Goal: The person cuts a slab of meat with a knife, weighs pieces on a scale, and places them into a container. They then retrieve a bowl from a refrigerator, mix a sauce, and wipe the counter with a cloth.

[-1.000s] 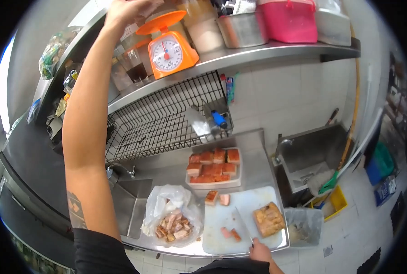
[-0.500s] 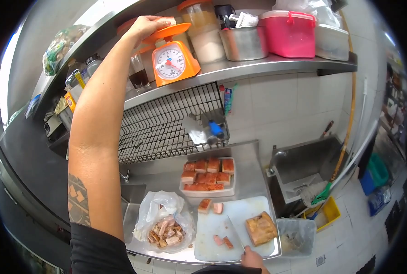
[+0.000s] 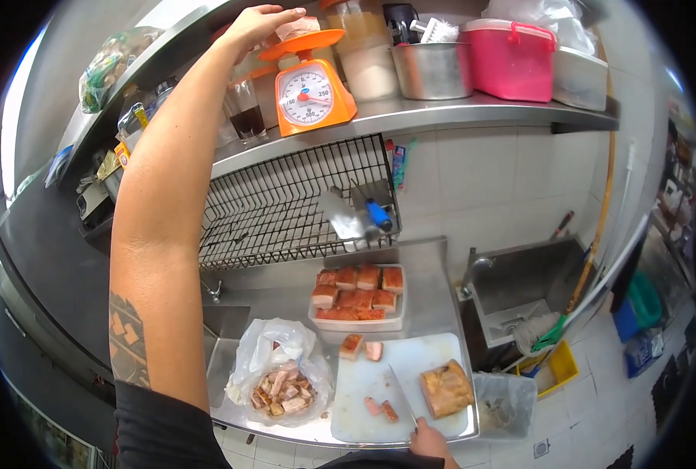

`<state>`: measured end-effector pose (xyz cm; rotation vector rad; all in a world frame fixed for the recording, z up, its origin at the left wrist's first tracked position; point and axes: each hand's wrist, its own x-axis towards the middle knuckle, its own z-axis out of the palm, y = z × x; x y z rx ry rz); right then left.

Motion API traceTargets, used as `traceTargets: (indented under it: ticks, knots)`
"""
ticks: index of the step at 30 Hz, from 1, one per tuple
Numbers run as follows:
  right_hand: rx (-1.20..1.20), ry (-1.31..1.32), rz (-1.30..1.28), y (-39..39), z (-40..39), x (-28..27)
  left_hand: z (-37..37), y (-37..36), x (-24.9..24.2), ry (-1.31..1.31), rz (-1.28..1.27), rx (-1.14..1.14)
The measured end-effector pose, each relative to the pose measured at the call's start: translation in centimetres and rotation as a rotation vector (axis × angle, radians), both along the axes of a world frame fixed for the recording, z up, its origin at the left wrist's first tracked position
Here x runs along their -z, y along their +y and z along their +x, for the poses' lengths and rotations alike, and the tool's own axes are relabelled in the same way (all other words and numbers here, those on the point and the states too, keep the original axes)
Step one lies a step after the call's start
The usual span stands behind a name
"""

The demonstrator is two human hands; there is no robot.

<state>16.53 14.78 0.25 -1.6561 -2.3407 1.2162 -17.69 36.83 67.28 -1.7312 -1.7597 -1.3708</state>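
Note:
My left hand (image 3: pixel 258 27) is raised to the orange kitchen scale (image 3: pixel 317 98), fingers stretched out above its tray (image 3: pixel 305 44). A piece of pork (image 3: pixel 296 29) rests on that tray, right beneath my fingertips, and the red needle points to the right of the dial. Low in the view, my right hand (image 3: pixel 428 439) grips a knife (image 3: pixel 403 397), its blade over the white cutting board (image 3: pixel 356 426). To the right of the blade sits a large block of pork (image 3: pixel 446 388). Small cut strips (image 3: pixel 381 409) lie left of it, and two chunks (image 3: pixel 361 348) near the board's top edge.
Behind the board stands a container (image 3: pixel 360 324) of browned pork pieces. A plastic bag (image 3: pixel 278 352) of meat scraps is at left. Above hang a wire rack (image 3: pixel 285 211) and a shelf (image 3: pixel 442 116) with a pot (image 3: pixel 432 72) and pink box (image 3: pixel 512 62). A sink (image 3: pixel 520 273) is at right.
My left fingers have lifted and straightened, showing more of the pork on the scale tray. The needle has shifted slightly. My right hand and the knife stay in place; the view has tilted slightly.

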Motion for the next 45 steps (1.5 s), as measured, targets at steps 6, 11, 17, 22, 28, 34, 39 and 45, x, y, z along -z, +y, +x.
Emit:
traceTargets:
  ticks: [6,11,17,22,28,34,39,45]
  knots:
    - [0.005,0.010,0.009,-0.1,0.0,-0.2,-2.7,2.2,-0.8,0.169,-0.080,-0.079]
    - [0.022,0.012,0.007,-0.1,-0.2,1.3,-2.1,2.9,-0.4,0.150,0.011,-0.134]
    - [0.041,0.011,0.015,-0.2,-0.3,1.8,-1.6,2.4,0.3,0.147,0.080,-0.161]
    - [0.004,0.043,0.018,-0.1,0.1,0.4,-1.8,1.7,-0.3,0.113,0.041,-0.094]
    - [0.022,0.030,0.015,-0.1,-0.1,1.8,-3.3,2.1,-2.1,0.185,0.068,-0.175]
    - [0.023,0.026,-0.003,0.3,-0.1,1.7,-2.7,1.0,-2.1,0.215,0.097,-0.218]
    - [0.016,0.032,-0.005,0.3,-0.1,3.0,-2.8,1.6,-2.4,0.210,0.036,-0.243]
    - [0.026,0.045,0.008,0.0,-0.1,2.5,-1.6,1.4,-1.9,0.177,-0.087,-0.247]
